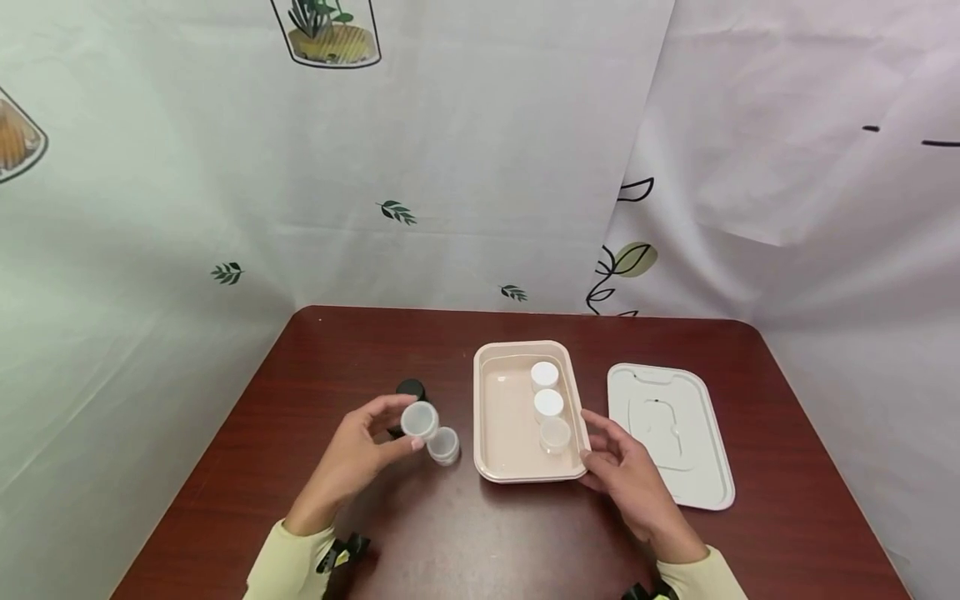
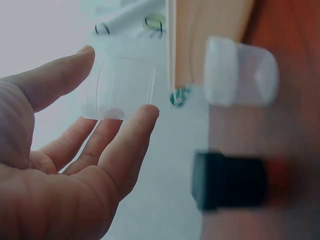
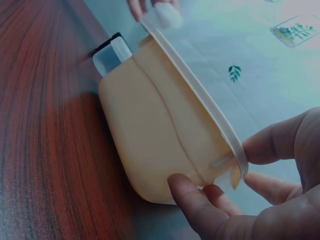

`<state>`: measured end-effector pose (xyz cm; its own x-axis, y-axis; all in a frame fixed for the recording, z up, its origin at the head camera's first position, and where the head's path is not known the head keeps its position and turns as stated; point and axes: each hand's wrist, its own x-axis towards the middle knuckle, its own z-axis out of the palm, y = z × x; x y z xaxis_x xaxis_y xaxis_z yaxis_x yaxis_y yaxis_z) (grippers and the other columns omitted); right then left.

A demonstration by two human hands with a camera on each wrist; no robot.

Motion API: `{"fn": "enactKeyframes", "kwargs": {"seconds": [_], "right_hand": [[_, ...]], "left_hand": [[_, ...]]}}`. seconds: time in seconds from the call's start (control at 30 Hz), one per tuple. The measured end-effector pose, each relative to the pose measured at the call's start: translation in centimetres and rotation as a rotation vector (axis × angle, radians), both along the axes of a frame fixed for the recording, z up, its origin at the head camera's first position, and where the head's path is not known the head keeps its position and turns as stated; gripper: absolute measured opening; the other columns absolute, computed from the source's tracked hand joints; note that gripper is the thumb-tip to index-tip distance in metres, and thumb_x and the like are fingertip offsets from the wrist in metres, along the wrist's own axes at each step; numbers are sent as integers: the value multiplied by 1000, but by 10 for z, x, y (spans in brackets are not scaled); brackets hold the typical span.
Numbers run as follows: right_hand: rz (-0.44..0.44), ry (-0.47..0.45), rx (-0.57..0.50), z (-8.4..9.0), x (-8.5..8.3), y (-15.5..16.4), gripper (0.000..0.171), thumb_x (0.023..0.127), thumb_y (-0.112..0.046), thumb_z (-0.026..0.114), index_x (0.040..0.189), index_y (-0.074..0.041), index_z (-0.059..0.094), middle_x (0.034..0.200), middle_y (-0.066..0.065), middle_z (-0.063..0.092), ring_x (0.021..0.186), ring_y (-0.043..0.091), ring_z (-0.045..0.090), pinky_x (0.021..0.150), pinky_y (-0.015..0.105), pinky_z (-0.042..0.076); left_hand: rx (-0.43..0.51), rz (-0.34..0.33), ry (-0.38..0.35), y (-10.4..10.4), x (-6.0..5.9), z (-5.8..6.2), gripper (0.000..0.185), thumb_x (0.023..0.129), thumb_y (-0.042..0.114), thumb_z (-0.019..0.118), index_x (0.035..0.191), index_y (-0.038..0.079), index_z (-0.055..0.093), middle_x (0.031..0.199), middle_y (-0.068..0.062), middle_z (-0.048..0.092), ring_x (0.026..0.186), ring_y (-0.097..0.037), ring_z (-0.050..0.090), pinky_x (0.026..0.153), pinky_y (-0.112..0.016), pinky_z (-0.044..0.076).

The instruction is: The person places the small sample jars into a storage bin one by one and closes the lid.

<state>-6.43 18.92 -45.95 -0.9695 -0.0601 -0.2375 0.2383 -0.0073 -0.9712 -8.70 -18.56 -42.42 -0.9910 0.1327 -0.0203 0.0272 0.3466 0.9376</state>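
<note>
A pale curtain (image 1: 187,167) printed with small leaves and hanging planters closes off the left and back of the scene, and a plainer white sheet (image 1: 810,167) hangs to the right of it. In front of both stands a dark reddish wooden table (image 1: 315,367) with rounded corners.

Toward the left of the table, the left hand (image 1: 358,454) is raised just above the surface, and its thumb and fingertips (image 2: 145,114) pinch a small clear jar (image 1: 419,419) with a white lid. Just beside it, a second clear jar (image 1: 444,445) stands on the wood, and behind the held one sits a black-capped jar (image 1: 410,390).

At the middle lies a beige rectangular tray (image 1: 495,417). Along its right wall stand three small jars in a row, two with white lids (image 1: 545,376) and the nearest one (image 1: 555,434) clear on top.

The right hand (image 1: 626,471) is at the tray's near right corner; its fingers are loosely spread, with the thumb (image 3: 192,200) against the tray's outer wall and a fingertip near the rim. Whether it truly grips the tray cannot be told.

Right of the hand, a white lid (image 1: 671,433) for the tray lies flat on the table, apart from the tray.
</note>
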Motion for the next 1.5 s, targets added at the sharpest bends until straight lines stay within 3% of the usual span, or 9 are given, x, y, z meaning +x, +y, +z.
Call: {"fn": "enactKeyframes", "kwargs": {"seconds": [0.27, 0.43, 0.6, 0.83, 1.1, 1.5], "right_hand": [[-12, -14, -14, -1, 0, 1, 62, 98, 4, 59, 157, -13, 47, 131, 28, 61, 106, 27, 71, 84, 39, 65], [-14, -10, -17, -1, 0, 3, 62, 99, 3, 60, 157, -12, 46, 130, 28, 61, 105, 26, 72, 82, 37, 65], [-12, 0, -15, 1, 0, 4, 62, 99, 3, 60, 158, -12, 46, 130, 27, 61, 105, 24, 72, 84, 40, 65], [-14, 0, -28, 0, 0, 4, 62, 99, 4, 59, 158, -11, 46, 130, 27, 60, 104, 22, 72, 82, 36, 65], [-8, -2, -31, -2, 0, 4, 62, 100, 4, 58, 158, -12, 46, 132, 29, 59, 108, 26, 71, 83, 38, 65], [5, -2, -31, -4, -1, 4, 61, 100, 4, 57, 158, -13, 45, 134, 30, 58, 107, 24, 71, 85, 37, 64]], "left_hand": [[-10, -168, 81, 39, -28, 21, 52, 83, 14, 90, 131, 16, 70, 120, -6, 76, 109, -23, 73, 84, -32, 59], [-32, -231, 54, 59, -39, 28, 52, 82, 18, 91, 129, 21, 70, 120, 1, 77, 112, -18, 73, 90, -37, 58], [-40, -314, 39, 80, -44, 31, 53, 84, 17, 88, 133, 16, 68, 125, -3, 74, 116, -21, 72, 90, -35, 60], [-135, -401, 33, 108, -48, 25, 48, 82, 17, 89, 127, 20, 71, 129, 0, 72, 116, -22, 71, 87, -31, 62], [-198, -494, 46, 131, -50, 12, 43, 81, 17, 91, 120, 21, 72, 120, 7, 72, 110, -16, 71, 95, -31, 59], [-261, -605, 3, 148, -49, 2, 46, 81, 11, 89, 123, 17, 71, 119, -1, 74, 103, -18, 74, 91, -25, 58]]}}
